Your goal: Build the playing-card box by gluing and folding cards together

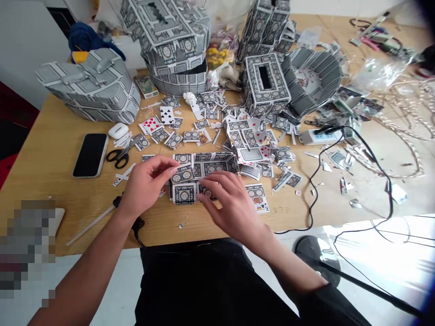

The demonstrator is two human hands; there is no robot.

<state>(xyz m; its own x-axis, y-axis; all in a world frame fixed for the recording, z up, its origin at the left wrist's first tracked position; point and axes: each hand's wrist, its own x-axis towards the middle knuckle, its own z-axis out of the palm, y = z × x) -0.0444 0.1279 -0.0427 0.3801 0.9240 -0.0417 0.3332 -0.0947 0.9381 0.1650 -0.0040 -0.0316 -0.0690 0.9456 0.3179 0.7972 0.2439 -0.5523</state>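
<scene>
An open-topped box of folded playing cards [184, 193] sits at the table's front, its patterned grey card backs facing out. My left hand [147, 183] is at its left end, thumb and forefinger pinched on a small pale card strip [184, 166] over the rim. At the front wall, my right hand [233, 203] grips the box with curved fingers and thumb; the exact contact is partly hidden. Beside that hand lies a loose king card [260, 203]. Behind the box is a pile of folded card pieces [249, 140].
Black-handled scissors [118, 157], a phone [90, 155] and a white earbud case [118, 131] lie left. A card-woven bag [91, 88], a lidded card basket [180, 81], a slotted card box [267, 83] and a round card bowl [311, 79] stand behind. A power strip [321, 136] with black cables is right.
</scene>
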